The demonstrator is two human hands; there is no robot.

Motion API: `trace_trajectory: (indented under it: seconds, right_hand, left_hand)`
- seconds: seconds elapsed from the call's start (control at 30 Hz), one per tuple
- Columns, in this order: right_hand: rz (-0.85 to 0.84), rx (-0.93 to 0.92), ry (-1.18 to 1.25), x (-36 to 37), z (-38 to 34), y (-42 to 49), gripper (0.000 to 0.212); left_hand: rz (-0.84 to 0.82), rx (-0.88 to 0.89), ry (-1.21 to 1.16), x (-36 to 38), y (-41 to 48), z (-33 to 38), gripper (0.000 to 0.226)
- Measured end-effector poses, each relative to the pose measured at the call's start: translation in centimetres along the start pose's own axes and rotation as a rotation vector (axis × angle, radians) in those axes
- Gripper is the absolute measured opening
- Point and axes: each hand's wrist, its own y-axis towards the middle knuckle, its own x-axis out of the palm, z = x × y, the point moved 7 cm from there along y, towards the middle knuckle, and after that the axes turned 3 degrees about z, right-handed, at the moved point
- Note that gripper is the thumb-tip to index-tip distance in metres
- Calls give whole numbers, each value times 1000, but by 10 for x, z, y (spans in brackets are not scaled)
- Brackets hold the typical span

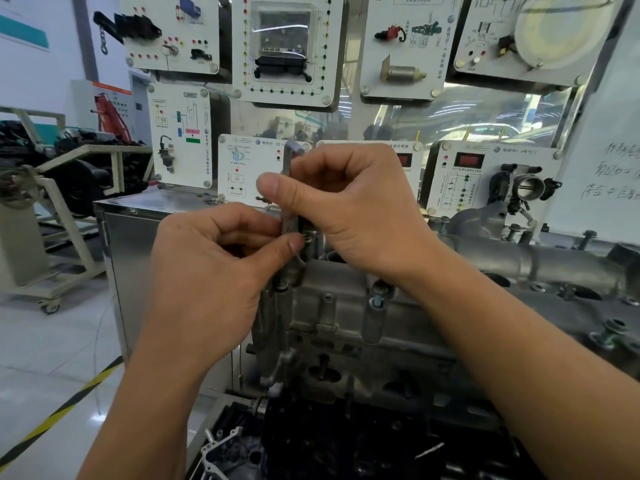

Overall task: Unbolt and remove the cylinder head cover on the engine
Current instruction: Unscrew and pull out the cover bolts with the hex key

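Note:
The grey metal cylinder head cover (346, 306) lies across the engine from centre to right, with several raised bolts (377, 301) standing along it. At its far left corner, my right hand (349, 206) grips a slim upright metal tool (288, 174) whose top sticks out above my fingers. My left hand (214, 268) is curled just below, its thumb and fingers pinching the tool's lower end at a small bolt (307, 238). The tool's tip is hidden between my hands.
Training display boards (287, 50) hang on the wall behind the engine. A throttle body (526, 187) sits at the right rear. A steel cabinet (138, 244) stands on the left, beyond it other engine stands (69, 188). Yellow-black floor tape (59, 414) runs lower left. Dark engine parts (311, 445) lie below.

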Motion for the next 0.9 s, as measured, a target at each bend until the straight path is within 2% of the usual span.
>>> trace_trajectory:
  seconds: [0.1,0.17,0.27,0.33,0.47,0.6,0.7,0.77,0.9]
  right_hand:
    - [13,49,67,0,5,3,16]
    - [-63,103,92,4,11,5,15]
    - [-181,153,194,8,14,3,15]
    - [-245,161,262,12,12,0,18]
    - [-290,101,195,18,8,-2,25]
    - [-240,51,100,19,6,-2,25]
    - [-123,43,126,11,5,-1,13]
    - [-71,33,126,6,5,-2,9]
    - [14,37,87,0,7,-1,15]
  left_hand:
    - [47,14,15,0,-1,-2,17]
    - [53,44,40,1,0,-2,17]
    - [-57,113,86,5,1,0,13]
    - [-153,157,92,9,1,3,20]
    - [-199,221,88,7,3,6,25]
    - [-87,130,-31,2,5,-2,13]
    - [-29,85,-86,3,5,-4,10]
    - [-4,91,-67,4,5,-3,12]
    - [42,98,-49,6,4,-3,29]
